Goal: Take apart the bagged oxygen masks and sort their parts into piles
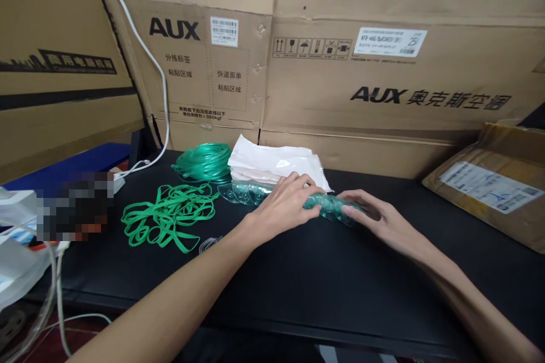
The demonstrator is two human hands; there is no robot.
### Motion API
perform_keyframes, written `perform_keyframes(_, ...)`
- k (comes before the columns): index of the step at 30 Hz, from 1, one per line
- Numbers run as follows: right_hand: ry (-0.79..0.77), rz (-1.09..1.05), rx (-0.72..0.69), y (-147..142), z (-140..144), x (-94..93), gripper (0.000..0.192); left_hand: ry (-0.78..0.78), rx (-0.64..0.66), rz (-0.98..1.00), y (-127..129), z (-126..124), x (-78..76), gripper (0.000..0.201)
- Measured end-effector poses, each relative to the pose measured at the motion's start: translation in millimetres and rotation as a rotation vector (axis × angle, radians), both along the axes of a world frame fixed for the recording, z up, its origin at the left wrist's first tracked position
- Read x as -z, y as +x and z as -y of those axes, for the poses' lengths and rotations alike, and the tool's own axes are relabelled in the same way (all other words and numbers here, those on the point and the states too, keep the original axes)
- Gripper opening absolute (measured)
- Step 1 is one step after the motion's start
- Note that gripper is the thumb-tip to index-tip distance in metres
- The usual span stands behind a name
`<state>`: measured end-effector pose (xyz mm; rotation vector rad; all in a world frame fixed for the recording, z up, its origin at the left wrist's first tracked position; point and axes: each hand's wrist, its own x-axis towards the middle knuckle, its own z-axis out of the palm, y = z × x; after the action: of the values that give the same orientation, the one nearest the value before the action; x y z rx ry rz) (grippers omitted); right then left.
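Observation:
A row of overlapping clear green plastic masks (249, 193) lies across the black table, in front of a stack of white plastic bags (276, 161). My left hand (290, 201) bends over the middle of the row, its fingers curled onto the masks. At the row's right end, my right hand (367, 212) has its thumb in front and its fingers behind, gripping the last masks. Left of the row are a coil of green tubing (203, 163) and a loose tangle of green elastic straps (170, 215). Thin grey strips (209, 244) lie beside my left forearm, partly hidden by it.
Large cardboard boxes (310, 79) stand as a wall behind the black table (323, 289). A taped carton (494, 181) sits at the right. On the left are a white cable (164, 91), white plugs (19, 204) and a blurred-out patch.

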<state>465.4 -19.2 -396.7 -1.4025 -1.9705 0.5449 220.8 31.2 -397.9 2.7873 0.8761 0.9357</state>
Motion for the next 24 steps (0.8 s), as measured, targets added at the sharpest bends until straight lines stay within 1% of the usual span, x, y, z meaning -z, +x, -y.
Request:
perform_keyframes(3,0.094,0.095,0.014,-0.5,-2.2,6.6,0.038,0.000,0.002,0.002,-0.2,0.6,-0.1,0.028)
perform_keyframes(6,0.125,0.134,0.013,0.2,-3.7,10.6,0.037,-0.001,0.007,0.009,-0.2,1.0,-0.7,0.028)
perform_keyframes(14,0.163,0.191,0.010,-0.5,-1.3,7.3,0.033,-0.015,0.034,0.078,-1.1,3.2,-0.1,0.027)
perform_keyframes(18,0.247,0.171,0.068,-0.6,3.1,6.0,0.040,-0.036,0.056,0.183,0.5,7.5,-5.1,0.030)
perform_keyframes(19,0.286,0.139,0.105,0.0,4.7,4.4,0.042,-0.041,0.058,0.224,1.5,10.1,-8.2,0.028)
perform_keyframes(21,0.359,-0.004,0.188,-0.9,8.9,-1.2,0.042,-0.053,0.059,0.302,3.7,17.5,-16.7,0.021)
perform_keyframes(22,0.377,-0.116,0.208,-3.7,11.4,-5.0,0.041,-0.119,0.086,0.363,4.9,22.0,-21.8,0.021)
perform_keyframes(23,0.378,-0.257,0.203,-8.8,14.4,-9.3,0.041,-0.242,0.144,0.437,6.2,26.9,-27.2,0.024)
perform_keyframes(24,0.345,-0.412,0.171,-16.6,17.8,-13.8,0.042,-0.414,0.239,0.513,7.7,31.9,-32.7,0.029)
